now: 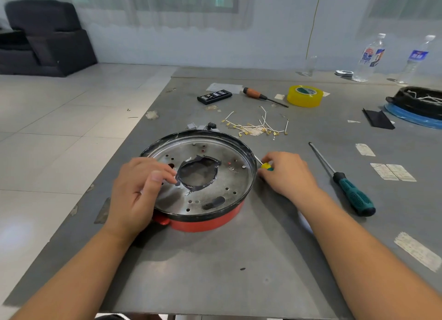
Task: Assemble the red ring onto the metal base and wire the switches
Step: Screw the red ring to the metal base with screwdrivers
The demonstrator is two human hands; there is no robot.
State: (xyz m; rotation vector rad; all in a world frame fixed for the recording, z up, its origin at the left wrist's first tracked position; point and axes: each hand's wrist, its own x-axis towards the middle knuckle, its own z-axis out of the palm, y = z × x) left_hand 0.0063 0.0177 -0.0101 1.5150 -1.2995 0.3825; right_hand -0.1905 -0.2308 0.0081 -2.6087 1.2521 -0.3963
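Hands flank metal base (210, 176) — left (136, 190) over it, right (284, 173) beside.

So the metal base (215, 183) sits in the red ring (205, 222) on my grey table (239, 271). My left hand (136, 192) hovers over its left side, fingers loosely curled, while my right hand (284, 173) pinches a little yellow-handled screwdriver (266, 165) just off the rim. Green screwdriver (346, 185), loose wires (258, 125) and yellow tape (305, 96) lie further out.

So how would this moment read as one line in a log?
stage: ring under metal base | left hand: over base, holding nothing | right hand: grips small yellow screwdriver at rim | wires: loose on table
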